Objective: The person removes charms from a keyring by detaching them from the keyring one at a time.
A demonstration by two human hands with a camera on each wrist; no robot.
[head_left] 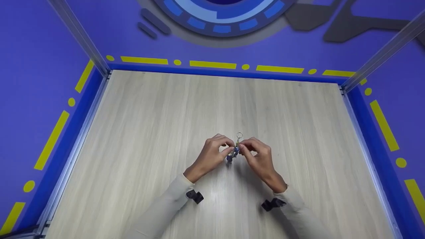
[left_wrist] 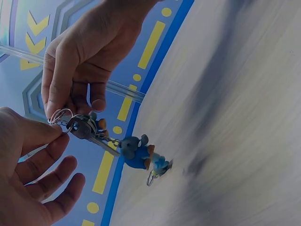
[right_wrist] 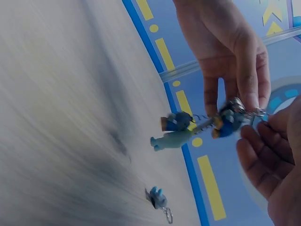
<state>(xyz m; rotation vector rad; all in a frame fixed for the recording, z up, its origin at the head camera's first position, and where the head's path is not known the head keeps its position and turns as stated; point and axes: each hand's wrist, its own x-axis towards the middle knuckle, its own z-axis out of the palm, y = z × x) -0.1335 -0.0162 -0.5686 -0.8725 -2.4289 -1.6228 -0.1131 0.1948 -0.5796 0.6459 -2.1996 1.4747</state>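
My left hand point(head_left: 212, 152) and right hand point(head_left: 260, 157) meet over the middle of a wooden table. Between them hangs a bunch of keychains on thin metal rings point(left_wrist: 61, 116). On it are a blue-clothed elephant figure point(left_wrist: 136, 151), a second similar figure point(right_wrist: 229, 121) and a pale green figure point(right_wrist: 173, 140). A dark, rounded metal piece point(left_wrist: 82, 127) sits close to the rings. Both hands pinch the bunch at the rings with thumb and fingertips. Below it, a separate small blue-grey figure keychain point(right_wrist: 158, 197) rests on the table, its ring point(head_left: 239, 135) pointing away from me.
The light wooden tabletop point(head_left: 166, 109) is bounded by blue panels with yellow dashes point(head_left: 212, 64) at the back and both sides. Metal posts point(head_left: 79, 31) stand at the corners. Black wrist cameras point(head_left: 195, 196) sit on both sleeves.
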